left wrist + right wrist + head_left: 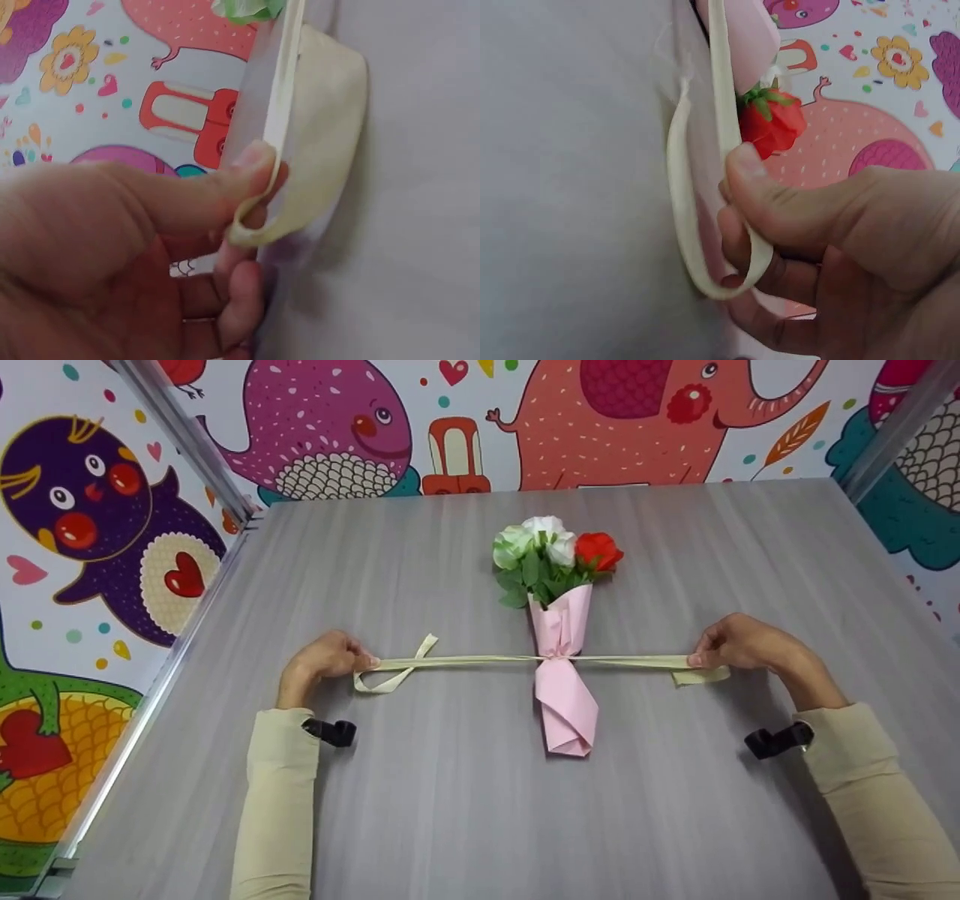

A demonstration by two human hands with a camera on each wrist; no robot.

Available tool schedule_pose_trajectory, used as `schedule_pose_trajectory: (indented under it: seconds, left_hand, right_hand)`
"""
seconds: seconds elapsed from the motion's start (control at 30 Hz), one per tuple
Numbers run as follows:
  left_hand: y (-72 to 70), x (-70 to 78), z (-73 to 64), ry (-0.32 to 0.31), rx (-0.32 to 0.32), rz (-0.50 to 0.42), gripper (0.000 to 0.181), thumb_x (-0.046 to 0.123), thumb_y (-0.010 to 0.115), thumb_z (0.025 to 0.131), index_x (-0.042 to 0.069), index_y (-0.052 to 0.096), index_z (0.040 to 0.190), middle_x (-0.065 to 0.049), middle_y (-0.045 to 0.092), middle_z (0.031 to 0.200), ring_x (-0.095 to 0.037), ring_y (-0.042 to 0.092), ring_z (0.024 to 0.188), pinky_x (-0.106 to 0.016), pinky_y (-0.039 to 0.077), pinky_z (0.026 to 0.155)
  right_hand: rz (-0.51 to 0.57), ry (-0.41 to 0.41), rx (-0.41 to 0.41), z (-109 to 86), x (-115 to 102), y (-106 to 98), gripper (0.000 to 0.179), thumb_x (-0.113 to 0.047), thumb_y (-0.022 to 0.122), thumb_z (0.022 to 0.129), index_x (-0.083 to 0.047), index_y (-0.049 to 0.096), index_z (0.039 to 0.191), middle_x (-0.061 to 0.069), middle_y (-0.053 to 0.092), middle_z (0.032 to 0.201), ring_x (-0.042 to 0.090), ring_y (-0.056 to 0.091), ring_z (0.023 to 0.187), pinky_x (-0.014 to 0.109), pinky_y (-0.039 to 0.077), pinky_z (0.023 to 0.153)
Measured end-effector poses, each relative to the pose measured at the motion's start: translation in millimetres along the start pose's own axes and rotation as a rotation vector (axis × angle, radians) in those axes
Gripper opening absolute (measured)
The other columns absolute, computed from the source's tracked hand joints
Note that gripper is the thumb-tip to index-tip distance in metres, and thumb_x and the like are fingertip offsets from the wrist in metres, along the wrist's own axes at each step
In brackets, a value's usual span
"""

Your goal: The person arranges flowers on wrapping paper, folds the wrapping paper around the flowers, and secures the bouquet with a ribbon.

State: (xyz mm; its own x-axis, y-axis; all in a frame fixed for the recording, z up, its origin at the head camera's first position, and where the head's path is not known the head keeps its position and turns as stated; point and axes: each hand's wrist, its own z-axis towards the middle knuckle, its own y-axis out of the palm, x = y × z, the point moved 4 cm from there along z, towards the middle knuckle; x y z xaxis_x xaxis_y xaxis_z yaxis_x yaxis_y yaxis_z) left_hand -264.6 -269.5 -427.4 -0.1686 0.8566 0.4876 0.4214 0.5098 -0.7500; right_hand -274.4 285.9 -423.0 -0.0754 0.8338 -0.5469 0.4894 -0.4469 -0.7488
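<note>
A bouquet wrapped in pink paper (pixel 566 705) lies on the table, with white roses (pixel 551 536) and a red rose (pixel 598 552) at its far end. Around its cinched waist runs a pale yellow ribbon (pixel 465 661), stretched nearly straight to both sides. My left hand (pixel 328 656) pinches the ribbon between thumb and fingers, left of the bouquet; a loose tail curls back across it. On the right, my right hand (pixel 742 643) pinches the other length, its tail folded below the fingers. In the right wrist view the ribbon (pixel 724 82) loops down past the thumb.
The grey wood-grain table (pixel 450 810) spreads under everything. Printed cartoon panels (pixel 615 427) stand behind and at the sides, with a metal frame post (pixel 187 442) at the left. A black wrist-camera mount (pixel 778 740) juts from each sleeve.
</note>
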Motion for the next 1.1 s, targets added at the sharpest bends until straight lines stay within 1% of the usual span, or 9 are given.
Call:
schedule_pose_trajectory:
  seconds: [0.13,0.23,0.33,0.5,0.67,0.77,0.83,0.93,1.1]
  left_hand:
    - [2.4,15.0,-9.3,-0.024,0.03,-0.019,0.028,0.02,0.065,0.094,-0.002,0.07,0.11,-0.008,0.067,0.099,-0.018,0.054,0.086,-0.028,0.041,0.074]
    - [5.1,30.8,-16.2,-0.024,0.062,-0.026,0.032,0.022,0.066,0.094,0.0,0.067,0.117,-0.016,0.069,0.116,-0.026,0.062,0.101,-0.034,0.047,0.084]
    - [8.7,51.4,-20.2,-0.003,0.096,0.01,0.037,0.027,0.065,0.096,0.003,0.067,0.124,-0.019,0.067,0.129,-0.032,0.063,0.115,-0.042,0.05,0.094]
    - [19.0,86.3,-23.2,0.07,0.135,0.036,0.033,0.029,0.067,0.096,0.009,0.07,0.122,-0.018,0.067,0.129,-0.033,0.063,0.118,-0.047,0.049,0.099]
    - [33.0,116.1,-22.7,0.138,0.146,0.007,0.027,0.027,0.07,0.095,0.01,0.074,0.116,-0.016,0.069,0.124,-0.031,0.065,0.114,-0.045,0.052,0.095]
    - [42.3,128.8,-19.7,0.154,0.136,0.007,0.026,0.026,0.072,0.093,0.011,0.075,0.114,-0.015,0.07,0.123,-0.03,0.066,0.11,-0.042,0.054,0.091]
    - [48.0,134.9,-16.7,0.161,0.127,0.012,0.026,0.025,0.074,0.092,0.011,0.075,0.113,-0.014,0.07,0.12,-0.028,0.067,0.106,-0.04,0.054,0.089]
    - [55.2,141.2,-10.7,0.176,0.105,0.037,0.031,0.025,0.077,0.089,0.01,0.074,0.116,-0.014,0.071,0.117,-0.027,0.067,0.104,-0.039,0.053,0.088]
    - [67.0,150.6,-2.8,0.21,0.033,0.101,0.046,0.026,0.082,0.084,0.008,0.069,0.124,-0.013,0.072,0.119,-0.027,0.067,0.109,-0.041,0.051,0.095]
  right_hand:
    - [-0.009,-0.007,-0.015,0.8,-9.3,-0.2,0.024,-0.022,0.074,0.091,0.002,0.072,0.092,0.004,0.068,0.082,0.015,0.05,0.074,0.028,0.04,0.064]
    - [-0.006,0.004,-0.01,-2.8,-15.0,-1.2,0.026,-0.024,0.072,0.092,0.002,0.072,0.098,0.007,0.07,0.089,0.016,0.051,0.076,0.03,0.041,0.066]
    - [-0.006,0.025,0.009,-5.8,-21.5,-1.3,0.031,-0.028,0.072,0.092,0.0,0.072,0.104,0.008,0.071,0.094,0.018,0.052,0.079,0.03,0.04,0.066]
    - [0.0,0.05,0.041,-8.6,-34.3,0.3,0.04,-0.034,0.073,0.092,0.0,0.069,0.113,0.013,0.069,0.102,0.021,0.056,0.085,0.03,0.043,0.068]
    - [-0.033,0.061,0.105,-11.1,-45.2,1.4,0.044,-0.034,0.072,0.092,-0.002,0.066,0.121,0.022,0.065,0.122,0.028,0.056,0.095,0.032,0.044,0.071]
    - [-0.076,0.044,0.15,-11.7,-51.0,4.7,0.041,-0.032,0.074,0.091,-0.003,0.068,0.119,0.023,0.064,0.128,0.032,0.056,0.1,0.038,0.044,0.075]
    - [-0.108,0.029,0.178,-11.2,-54.5,8.2,0.037,-0.029,0.075,0.09,-0.005,0.07,0.118,0.023,0.065,0.128,0.035,0.058,0.104,0.044,0.045,0.08]
    - [-0.118,0.0,0.186,-7.5,-59.7,14.9,0.034,-0.025,0.076,0.089,-0.005,0.071,0.116,0.023,0.066,0.125,0.037,0.059,0.105,0.051,0.046,0.084]
    - [-0.126,-0.057,0.141,1.6,-66.9,26.5,0.033,-0.02,0.08,0.084,-0.004,0.073,0.112,0.02,0.069,0.115,0.031,0.061,0.098,0.048,0.048,0.083]
